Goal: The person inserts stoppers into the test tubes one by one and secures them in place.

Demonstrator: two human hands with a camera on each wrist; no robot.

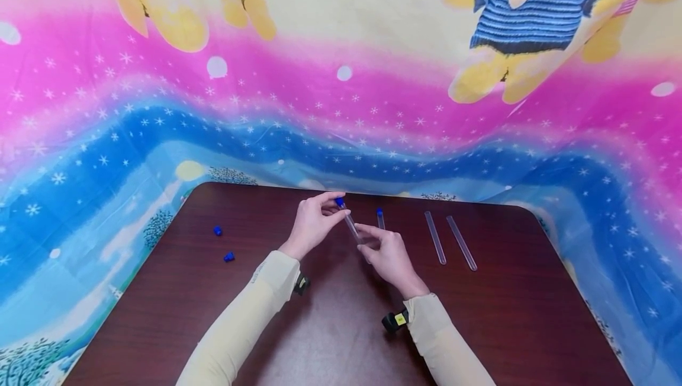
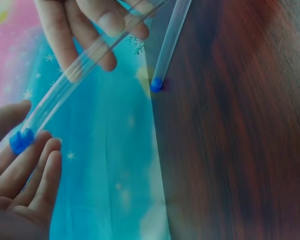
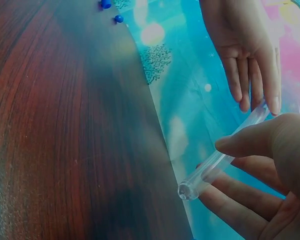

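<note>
A clear test tube (image 1: pixel 350 226) with a blue cap (image 1: pixel 340 202) is held tilted above the far part of the table, between both hands. My left hand (image 1: pixel 311 224) pinches its capped end; in the left wrist view the thumb and fingers sit around the blue cap (image 2: pixel 22 141). Lower on the tube, my right hand (image 1: pixel 391 260) holds the glassy body between thumb and fingers. The rounded closed end (image 3: pixel 188 190) sticks out past the right fingers in the right wrist view. Behind the right hand, a second capped tube (image 1: pixel 380 219) lies on the table, partly hidden.
Two uncapped tubes (image 1: pixel 434 238) lie side by side on the right of the dark wooden table (image 1: pixel 330 338). Two loose blue caps (image 1: pixel 229 257) lie on the left. A patterned cloth (image 1: pixel 341 119) hangs along the table's far edge and sides.
</note>
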